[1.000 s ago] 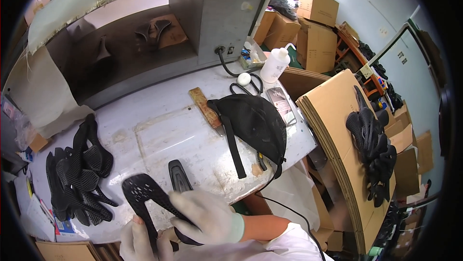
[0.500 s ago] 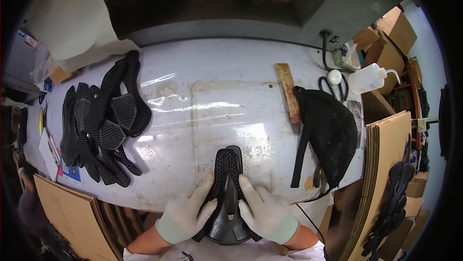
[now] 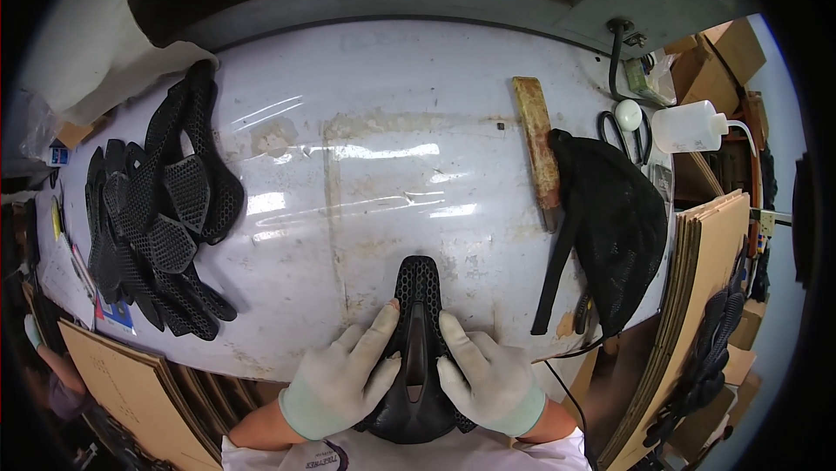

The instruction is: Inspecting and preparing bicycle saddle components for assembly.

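At the near table edge, a black bicycle saddle (image 3: 418,410) points its nose away from me, with a long slot down its middle. A honeycomb-textured black cover (image 3: 418,275) shows at the nose and along the sides. My left hand (image 3: 348,380), in a white glove, grips the saddle's left side, index finger along the nose and thumb by the slot. Mirroring it, my gloved right hand (image 3: 492,375) presses its fingers on the right side. The undersides of both hands' grips are hidden.
Several black honeycomb covers (image 3: 157,210) lie piled on the left. At right are a worn wooden strip (image 3: 537,140), a black mesh piece (image 3: 618,227), scissors (image 3: 640,144) and a white squeeze bottle (image 3: 688,127). Cardboard stacks (image 3: 131,393) flank the table. Another person's arm (image 3: 57,366) shows far left.
The cover and the saddle's nose, offset from each other before, now line up. Both hands stay on the sides, their fingers slightly shifted. The view has tilted, so the table appears higher.
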The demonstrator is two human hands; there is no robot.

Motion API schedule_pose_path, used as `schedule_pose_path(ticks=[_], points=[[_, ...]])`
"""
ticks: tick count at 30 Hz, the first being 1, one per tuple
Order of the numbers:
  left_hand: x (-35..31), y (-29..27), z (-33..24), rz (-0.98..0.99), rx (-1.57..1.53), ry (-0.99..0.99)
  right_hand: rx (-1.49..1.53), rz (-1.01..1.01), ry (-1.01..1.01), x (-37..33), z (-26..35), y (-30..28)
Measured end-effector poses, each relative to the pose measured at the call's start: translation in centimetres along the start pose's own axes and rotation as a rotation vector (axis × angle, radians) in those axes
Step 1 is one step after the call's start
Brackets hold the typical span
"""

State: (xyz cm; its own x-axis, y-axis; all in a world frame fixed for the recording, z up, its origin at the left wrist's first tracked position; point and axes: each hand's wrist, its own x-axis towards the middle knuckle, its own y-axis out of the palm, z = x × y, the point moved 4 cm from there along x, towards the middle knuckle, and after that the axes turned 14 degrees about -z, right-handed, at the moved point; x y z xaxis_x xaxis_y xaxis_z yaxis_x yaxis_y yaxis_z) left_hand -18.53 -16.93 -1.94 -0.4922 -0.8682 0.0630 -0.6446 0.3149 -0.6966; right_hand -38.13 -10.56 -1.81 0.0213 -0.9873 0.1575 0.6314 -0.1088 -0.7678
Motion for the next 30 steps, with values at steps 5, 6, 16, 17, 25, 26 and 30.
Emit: schedule_pose_path(ticks=[5, 6, 16, 17, 25, 26, 30], points=[[-0.2, 0.5, 0.5, -0.037, -0.041, 0.022, 0.014, 0.041, 0.008, 0.2, 0.1, -0.2], [-0.2, 0.4, 0.4, -0.066, -0.066, 0.05, 0.014, 0.045, 0.012, 0.2, 0.3, -0.4], [-1.2, 1.2, 0.1, -0.029, -0.107, 0.049, 0.047, 0.082, -0.016, 0.4, 0.8, 0.2], [-1.1, 1.3, -0.3, 0.003, -0.036, 0.041, 0.035, 0.079, -0.029, 0.3, 0.8, 0.2], [-0.2, 1.8, -1.4, 0.008, 0.196, 0.076, -0.096, 0.084, -0.026, -0.4, 1.3, 1.3], [0.3, 1.6, -1.7, 0.049, 0.202, 0.06, -0.132, 0.099, -0.022, -0.3, 1.5, 1.4], [0.4, 1.9, -1.8, 0.04, 0.291, 0.055, -0.202, 0.144, -0.012, 0.2, 2.3, 1.4]])
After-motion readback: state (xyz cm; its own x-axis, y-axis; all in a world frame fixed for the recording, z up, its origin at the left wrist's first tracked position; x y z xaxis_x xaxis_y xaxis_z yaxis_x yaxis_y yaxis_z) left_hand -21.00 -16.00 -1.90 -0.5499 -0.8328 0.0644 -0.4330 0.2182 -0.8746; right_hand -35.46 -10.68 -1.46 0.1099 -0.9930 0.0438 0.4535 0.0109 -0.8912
